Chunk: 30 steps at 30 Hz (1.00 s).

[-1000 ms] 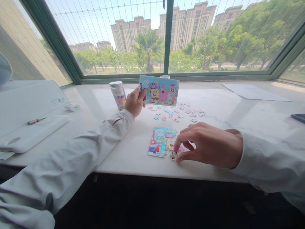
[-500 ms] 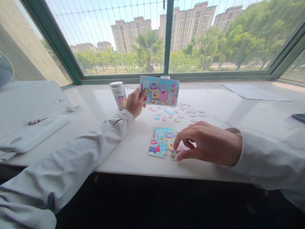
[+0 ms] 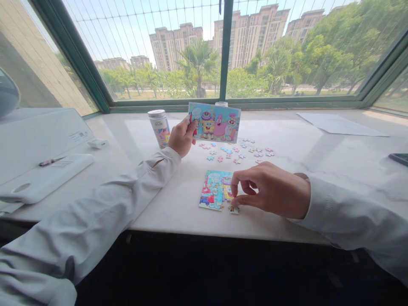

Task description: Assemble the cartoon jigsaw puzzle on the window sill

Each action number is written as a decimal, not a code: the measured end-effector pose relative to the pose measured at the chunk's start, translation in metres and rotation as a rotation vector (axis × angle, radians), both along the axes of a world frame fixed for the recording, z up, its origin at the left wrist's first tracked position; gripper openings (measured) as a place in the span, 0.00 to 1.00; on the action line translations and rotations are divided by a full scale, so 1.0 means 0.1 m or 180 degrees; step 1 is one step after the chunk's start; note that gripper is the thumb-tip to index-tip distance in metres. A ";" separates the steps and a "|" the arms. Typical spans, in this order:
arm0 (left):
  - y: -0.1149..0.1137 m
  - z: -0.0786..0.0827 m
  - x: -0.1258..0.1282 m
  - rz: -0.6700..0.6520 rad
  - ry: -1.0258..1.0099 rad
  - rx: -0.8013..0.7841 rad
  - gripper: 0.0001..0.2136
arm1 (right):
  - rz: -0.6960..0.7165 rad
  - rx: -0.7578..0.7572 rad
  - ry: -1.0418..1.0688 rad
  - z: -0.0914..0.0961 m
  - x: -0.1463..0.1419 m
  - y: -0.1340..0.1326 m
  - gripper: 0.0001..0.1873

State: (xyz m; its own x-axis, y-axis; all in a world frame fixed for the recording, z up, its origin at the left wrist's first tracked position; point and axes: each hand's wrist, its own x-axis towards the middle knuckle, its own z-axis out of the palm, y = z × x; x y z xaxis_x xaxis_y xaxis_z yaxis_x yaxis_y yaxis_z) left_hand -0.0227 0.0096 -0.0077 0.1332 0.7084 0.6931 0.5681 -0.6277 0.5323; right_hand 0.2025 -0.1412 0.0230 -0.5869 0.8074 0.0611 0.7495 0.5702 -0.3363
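Note:
My left hand (image 3: pixel 182 136) is closed on the left end of a picture card (image 3: pixel 218 124), held raised with its cartoon figures facing me. Close to the counter's front edge lies a partly joined jigsaw puzzle (image 3: pixel 213 190) with the same kind of cartoon picture. My right hand (image 3: pixel 270 189) covers part of its right side. Thumb and index finger come together in a pinch on a puzzle piece (image 3: pixel 234 210) at the puzzle's lower right edge. Whether that piece is joined to the rest I cannot tell.
Loose puzzle pieces (image 3: pixel 237 160) lie scattered behind the joined part. A lidded jar (image 3: pixel 160 129) stands left of the card, and another jar lid (image 3: pixel 221 104) shows behind it. White paper (image 3: pixel 341 124) lies at back right, a dark device (image 3: pixel 400 158) at the right edge.
My right hand has shifted slightly left, and its thumb and index finger have closed from apart into a pinch at the puzzle piece. The left hand and card stay nearly still.

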 end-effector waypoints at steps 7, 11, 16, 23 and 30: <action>0.00 0.00 0.00 -0.0014 -0.0011 -0.0003 0.11 | 0.0098 0.0231 0.0153 -0.03 0.05 0.05 0.09; 0.00 0.00 -0.01 0.0000 -0.0017 -0.0008 0.11 | -0.0129 0.0778 0.0288 -0.01 0.10 0.13 0.10; 0.00 0.00 -0.02 0.0052 0.0018 -0.0017 0.12 | -0.0752 0.1439 0.0251 0.04 0.28 0.38 0.10; 0.01 0.01 -0.01 0.0063 -0.0021 -0.0058 0.11 | -0.1376 0.1394 0.0113 0.02 0.58 0.76 0.11; 0.01 0.01 -0.02 0.0043 -0.0029 -0.0082 0.12 | -0.1406 0.1470 0.0256 -0.01 0.54 0.81 0.16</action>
